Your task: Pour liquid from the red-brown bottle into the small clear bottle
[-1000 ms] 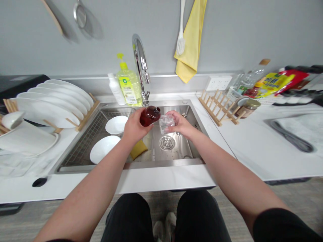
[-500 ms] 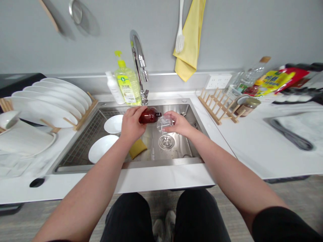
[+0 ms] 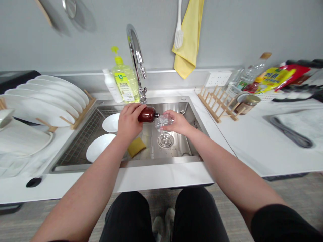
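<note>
Over the steel sink [image 3: 161,162], my left hand [image 3: 130,121] is closed around a dark red-brown bottle [image 3: 147,114]. The bottle lies almost sideways, its narrow dark neck pointing right. My right hand [image 3: 176,122] grips a small clear cup [image 3: 163,122] just beside and slightly below that neck. Whether any liquid passes between them I cannot tell. Beneath the hands, a yellow sponge [image 3: 136,147] rests in the sink left of the drain [image 3: 166,140]. Two white bowls, one farther back [image 3: 111,123] and one nearer [image 3: 99,147], sit in the left part of the sink.
A tall faucet [image 3: 137,57] rises behind the sink, beside a yellow-green dish soap bottle [image 3: 125,82] and a white bottle [image 3: 112,86]. White plates [image 3: 47,101] stand in a rack at left. A wooden rack [image 3: 219,103] and a jar [image 3: 248,104] occupy the right counter.
The view has shifted slightly. Both hands keep their holds, with the bottle and cup staying close together above the sink in nearly the same positions.
</note>
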A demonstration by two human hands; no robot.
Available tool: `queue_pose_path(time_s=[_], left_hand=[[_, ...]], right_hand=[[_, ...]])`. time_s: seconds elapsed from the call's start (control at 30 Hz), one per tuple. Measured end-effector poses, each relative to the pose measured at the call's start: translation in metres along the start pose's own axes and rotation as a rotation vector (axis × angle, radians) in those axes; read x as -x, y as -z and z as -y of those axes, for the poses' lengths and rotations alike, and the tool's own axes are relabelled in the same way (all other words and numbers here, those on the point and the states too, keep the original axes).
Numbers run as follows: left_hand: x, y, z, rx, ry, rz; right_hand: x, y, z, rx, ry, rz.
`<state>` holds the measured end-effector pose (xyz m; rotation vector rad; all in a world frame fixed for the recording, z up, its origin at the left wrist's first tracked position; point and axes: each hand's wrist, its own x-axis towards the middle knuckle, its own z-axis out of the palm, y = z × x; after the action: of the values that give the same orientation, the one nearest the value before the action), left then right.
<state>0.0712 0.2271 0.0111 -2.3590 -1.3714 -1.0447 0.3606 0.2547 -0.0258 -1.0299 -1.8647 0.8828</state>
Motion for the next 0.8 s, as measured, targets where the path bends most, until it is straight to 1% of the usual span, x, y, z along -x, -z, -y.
queue_pose_path(time_s=[0.4,0.8], left_hand=[[-0.0022,0.0020,0.0015,0.001,-0.017,0.040],[-0.0023,0.0036,0.0027,-0.013,-0.011,0.057]], right_hand=[[-0.0003,-0.0015,0.0006,0.074,0.009,-0.004],[0.0005,-0.0016,0.0003,0.077,-0.011,0.004]])
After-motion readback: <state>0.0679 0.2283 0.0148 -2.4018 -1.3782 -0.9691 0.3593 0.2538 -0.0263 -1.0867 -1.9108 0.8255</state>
